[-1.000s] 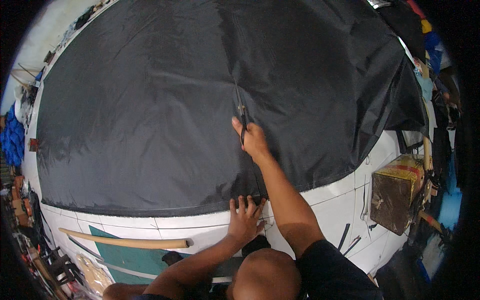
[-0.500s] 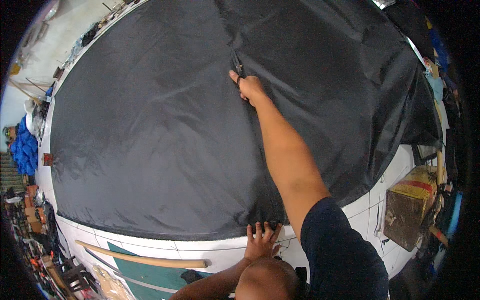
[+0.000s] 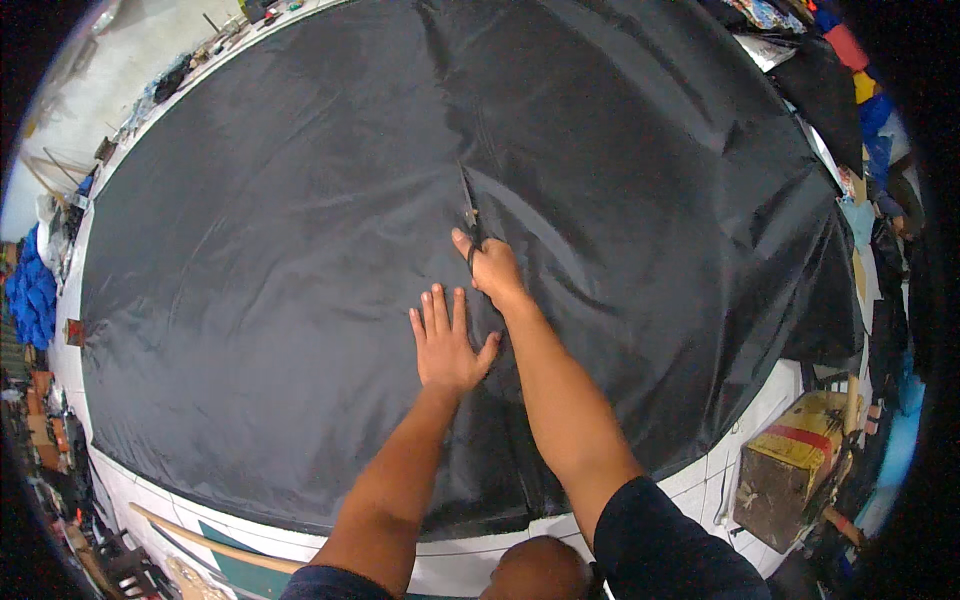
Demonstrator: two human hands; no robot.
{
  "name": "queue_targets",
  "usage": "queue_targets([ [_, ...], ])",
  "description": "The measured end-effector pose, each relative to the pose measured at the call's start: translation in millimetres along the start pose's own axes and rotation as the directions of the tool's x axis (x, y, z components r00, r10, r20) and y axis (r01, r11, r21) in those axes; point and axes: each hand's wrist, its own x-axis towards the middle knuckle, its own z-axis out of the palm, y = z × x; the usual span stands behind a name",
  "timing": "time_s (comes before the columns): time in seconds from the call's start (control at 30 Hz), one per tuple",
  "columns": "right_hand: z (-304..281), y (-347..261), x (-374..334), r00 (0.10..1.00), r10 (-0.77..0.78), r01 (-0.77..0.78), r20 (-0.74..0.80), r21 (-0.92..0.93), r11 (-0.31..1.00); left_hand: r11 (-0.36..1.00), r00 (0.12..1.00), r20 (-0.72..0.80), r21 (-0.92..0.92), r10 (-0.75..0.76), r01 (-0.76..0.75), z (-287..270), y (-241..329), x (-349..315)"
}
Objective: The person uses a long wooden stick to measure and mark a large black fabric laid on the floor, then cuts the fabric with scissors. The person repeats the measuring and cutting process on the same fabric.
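A large sheet of black fabric [image 3: 250, 300] lies spread over the white tiled floor, wrinkled mostly on its right half. My right hand [image 3: 497, 272] grips a pair of scissors [image 3: 469, 207] by the dark handles, the blades pointing away from me at the middle of the fabric. From the near edge, a line or slit runs through the cloth toward the scissors. Just left of my right forearm, my left hand [image 3: 447, 347] rests flat on the fabric with its fingers spread.
A worn box with yellow and red on top [image 3: 795, 460] stands at the right. At the lower left, a long wooden stick [image 3: 215, 541] lies by a green mat [image 3: 245, 573]. Blue cloth [image 3: 33, 300] is heaped at the far left.
My left hand has moved from the fabric's near edge forward onto the cloth beside my right arm. The scissors now appear lower in the view, as the whole view has shifted.
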Motion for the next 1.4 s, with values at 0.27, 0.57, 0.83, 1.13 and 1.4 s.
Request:
queue_targets([
  [0.27, -5, -40, -20, 0.978, 0.14, -0.139, 0.152, -0.019, 0.99, 0.998, 0.996, 0.078, -0.032, -0.045, 0.048, -13, -13, 6],
  [0.57, -4, -69, 5, 0.964, 0.219, -0.211, 0.154, -0.067, 0.975, 0.996, 0.986, 0.152, -0.039, -0.068, 0.074, -12, -12, 12],
  [0.83, 38, -127, 182, 0.996, 0.045, -0.042, 0.082, -0.04, 0.998, 0.995, 0.984, 0.165, -0.056, -0.073, 0.084, -10, -12, 13],
  [1.13, 58, -190, 292, 0.992, 0.064, -0.055, 0.106, -0.094, 0.994, 0.99, 0.968, 0.232, -0.081, -0.092, 0.114, -16, -12, 13],
  [1.4, 47, -187, 294, 0.985, 0.138, -0.121, 0.103, -0.157, 0.98, 0.975, 0.906, -0.4, -0.214, -0.14, 0.057, -81, -98, 351],
])
